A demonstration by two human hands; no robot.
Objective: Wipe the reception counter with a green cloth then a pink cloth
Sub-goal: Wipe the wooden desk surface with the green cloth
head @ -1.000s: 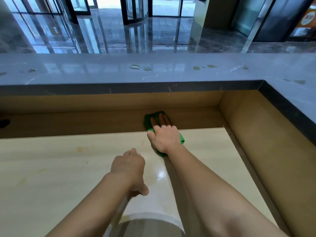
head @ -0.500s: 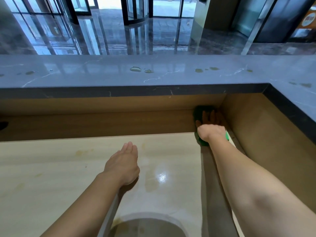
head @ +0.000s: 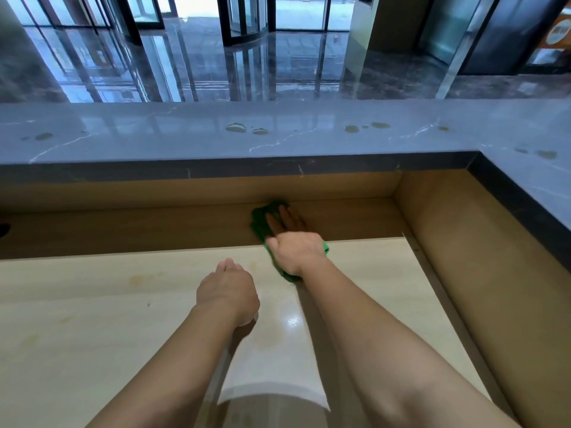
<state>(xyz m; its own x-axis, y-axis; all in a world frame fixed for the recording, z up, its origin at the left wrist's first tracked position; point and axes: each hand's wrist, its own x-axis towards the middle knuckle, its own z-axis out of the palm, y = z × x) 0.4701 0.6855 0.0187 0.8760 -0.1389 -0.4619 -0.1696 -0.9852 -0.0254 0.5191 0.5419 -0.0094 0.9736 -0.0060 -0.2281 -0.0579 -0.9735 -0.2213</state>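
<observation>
Our right hand (head: pixel 296 251) presses flat-fingered on the green cloth (head: pixel 261 222) below the counter ledge (head: pixel 216 143); our left hand (head: pixel 227 288), loosely curled, holds nothing.

A pale cream wood-grain desktop (head: pixel 92 319) lies below a raised grey, white-veined marble counter top (head: pixel 154 134), with a darker brown band (head: pixel 123 227) along the desktop's far edge. A crumpled green cloth (head: pixel 261 222) lies across that seam, partly on the brown band and partly on the pale surface. Faint yellowish stains (head: pixel 139 278) mark the desktop at left. Small puddles (head: pixel 236 128) sit on the marble — clear near the middle, brownish further right.
</observation>
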